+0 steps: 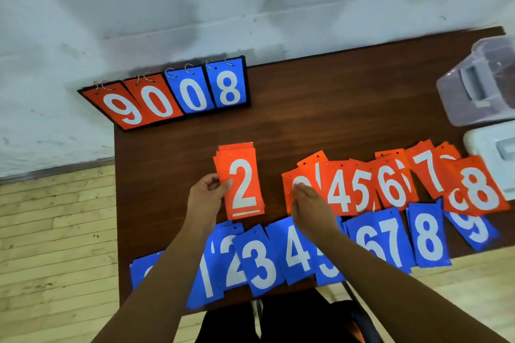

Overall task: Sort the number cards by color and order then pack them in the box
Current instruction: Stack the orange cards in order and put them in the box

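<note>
Left grip (207,189) pinches orange stack (243,184), 2 on top. Right grip (309,203), fingers flat, presses orange card (287,179) just right of stack. Risk: overlapping 4 card (338,192) drags along, breaking order.

Soft, even, fairly bright light with only faint shadows. A dull sheen lies on the tabletop (348,97) toward the upper right. Wide-angle bending tilts lines at the frame edges, and the box (479,83) at far right looks smeared.

Orange stack (242,184) topped by a 2 lies at centre, overlapping orange cards (390,186) 4 to 8 fan out rightward, blue cards (259,262) 1 to 9 form the nearer row, translucent box (473,86) stands far right.
</note>
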### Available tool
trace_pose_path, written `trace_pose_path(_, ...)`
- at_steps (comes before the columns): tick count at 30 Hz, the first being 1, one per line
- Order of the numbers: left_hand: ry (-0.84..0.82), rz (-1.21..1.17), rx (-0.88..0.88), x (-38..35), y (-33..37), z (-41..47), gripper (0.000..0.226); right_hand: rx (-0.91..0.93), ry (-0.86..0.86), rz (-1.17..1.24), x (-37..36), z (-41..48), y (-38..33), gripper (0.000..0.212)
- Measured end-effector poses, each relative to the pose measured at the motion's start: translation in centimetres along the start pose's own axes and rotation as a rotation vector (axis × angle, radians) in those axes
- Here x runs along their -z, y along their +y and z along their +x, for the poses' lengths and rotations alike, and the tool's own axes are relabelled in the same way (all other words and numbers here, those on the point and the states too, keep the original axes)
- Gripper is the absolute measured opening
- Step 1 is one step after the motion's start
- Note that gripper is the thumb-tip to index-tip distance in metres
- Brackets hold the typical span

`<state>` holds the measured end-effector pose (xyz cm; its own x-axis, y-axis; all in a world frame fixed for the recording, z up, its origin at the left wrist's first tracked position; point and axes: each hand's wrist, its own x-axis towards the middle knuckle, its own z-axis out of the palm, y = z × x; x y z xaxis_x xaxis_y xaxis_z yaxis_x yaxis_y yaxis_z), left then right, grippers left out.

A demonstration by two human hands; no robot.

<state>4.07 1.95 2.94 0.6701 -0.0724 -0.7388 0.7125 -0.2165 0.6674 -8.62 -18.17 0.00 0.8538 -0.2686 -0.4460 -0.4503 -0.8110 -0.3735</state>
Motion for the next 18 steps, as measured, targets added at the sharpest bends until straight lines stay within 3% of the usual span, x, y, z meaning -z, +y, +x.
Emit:
trace_pose_path(7,0.059,-0.044,0.054,-0.7,-0.2,0.2,0.028,0.161,-0.016,-0.018,-0.9,2.3,-2.1,0.044)
trace_pose_path(11,0.113,-0.031,0.078,-0.4,-0.3,0.4,0.032,-0.145,0.177,0.008,-0.7,3.4,-2.3,0.049)
trace_pose_path(14,0.119,-0.002,0.061,0.1,-0.5,0.1,0.035,-0.281,0.087,-0.121,-0.9,4.0,-2.2,0.073)
trace_pose_path(18,0.117,0.004,0.045,0.7,-0.8,0.1,0.032,-0.348,0.054,-0.109,-1.1,5.1,-3.1,0.081)
